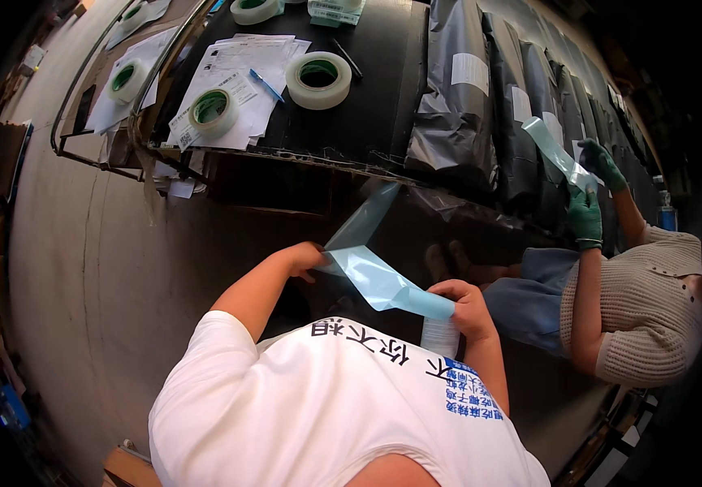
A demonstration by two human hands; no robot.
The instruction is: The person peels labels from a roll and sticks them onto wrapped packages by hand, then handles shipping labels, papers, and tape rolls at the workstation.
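A strip of translucent light-blue film (379, 280) stretches between my two hands in front of my body. Its far end rises past my left hand toward the table edge. The fingers of my left hand (305, 258) pinch the strip near its fold. My right hand (463, 307) is closed on the strip's other end, where the film looks rolled or doubled. Just below that hand shows a white ribbed piece (440, 334), possibly a roll or a stack of labels; whether I hold it too is unclear.
Ahead stands a black-topped table (391, 81) with a tape roll (318, 79), another tape roll (213, 112) on papers (241, 69), and a blue pen (266, 85). Long black wrapped packages (453, 105) line its right. A green-gloved co-worker (639, 300) there holds a similar strip (558, 152).
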